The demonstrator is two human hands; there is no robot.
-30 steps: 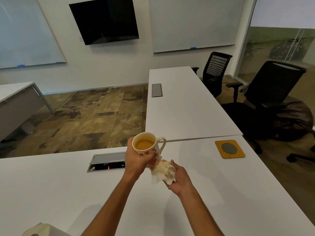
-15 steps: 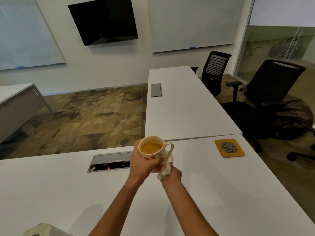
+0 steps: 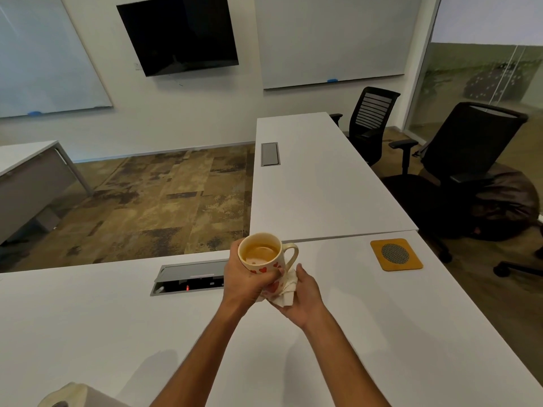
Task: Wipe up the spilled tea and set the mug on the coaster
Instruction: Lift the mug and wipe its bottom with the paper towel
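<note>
Above the near white table (image 3: pixel 382 333), mug (image 3: pixel 266 258) with red hearts, held off the surface, tea (image 3: pixel 260 251) inside well below the rim, handle pointing right. Left hand (image 3: pixel 245 282) wraps the mug's body. Right hand (image 3: pixel 302 295) clutches a crumpled paper towel (image 3: pixel 286 290) pressed against the mug's lower side. Coaster (image 3: pixel 396 254) lies far right on the table, well apart from the mug. Open cable tray (image 3: pixel 188 279) just left of the hands. Paper towel roll (image 3: pixel 70 396) cut off at the bottom edge. Mug base hidden by the hands.
</note>
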